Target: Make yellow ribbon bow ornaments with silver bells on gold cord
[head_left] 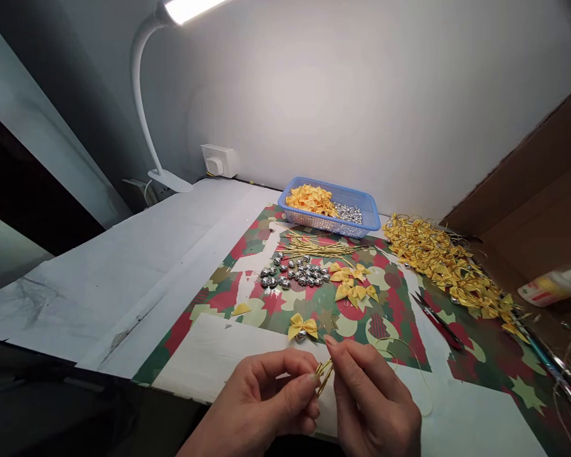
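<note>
Close to the table's front edge, my left hand (278,397) and my right hand (374,397) pinch a small bundle of gold cord (324,376) between them. Just beyond the fingers lies a yellow ribbon bow with a silver bell (301,329). A thin pale cord (416,362) loops out to the right of my right hand. Several loose yellow bows (354,285) and silver bells (299,274) lie farther back on the patterned paper. Behind them are gold cord lengths (321,246).
A blue basket (330,230) of bows and bells stands by the wall. Right of it is a heap of finished bow-and-bell pieces (433,257). Dark-handled scissors (440,322) and a white bottle (554,285) lie at right. A lamp (140,95) rises at left.
</note>
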A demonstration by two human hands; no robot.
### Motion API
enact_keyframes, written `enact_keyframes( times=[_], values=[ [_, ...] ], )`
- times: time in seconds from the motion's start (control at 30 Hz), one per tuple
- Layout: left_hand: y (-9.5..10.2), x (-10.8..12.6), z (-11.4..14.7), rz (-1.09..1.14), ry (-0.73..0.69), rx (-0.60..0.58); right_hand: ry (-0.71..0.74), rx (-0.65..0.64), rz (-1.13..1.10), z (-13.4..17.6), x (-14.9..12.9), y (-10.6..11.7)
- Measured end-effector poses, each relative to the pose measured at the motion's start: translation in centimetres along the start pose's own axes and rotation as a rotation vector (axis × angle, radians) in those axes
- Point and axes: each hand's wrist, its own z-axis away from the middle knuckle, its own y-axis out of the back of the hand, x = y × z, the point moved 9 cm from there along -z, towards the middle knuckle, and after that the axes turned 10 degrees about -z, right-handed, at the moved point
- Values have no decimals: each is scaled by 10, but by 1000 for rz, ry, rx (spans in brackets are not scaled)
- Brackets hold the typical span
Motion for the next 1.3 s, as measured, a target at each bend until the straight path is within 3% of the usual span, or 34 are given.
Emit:
enact_keyframes(
  times=[0.2,0.37,0.7,0.9,1.3],
  values=[
    [2,-3,0,69,29,18,42,-15,-70,-1,-2,-5],
    [7,-7,2,-6,27,51,48,-17,-41,0,-3,-3],
    [0,4,1,-94,-66,-65,40,-21,-60,-1,-4,-3],
    [10,2,2,-170,-74,33,62,-12,1,1,-7,-3],
    [13,3,2,-137,-74,68,41,-30,24,0,-6,-3]
  ],
)
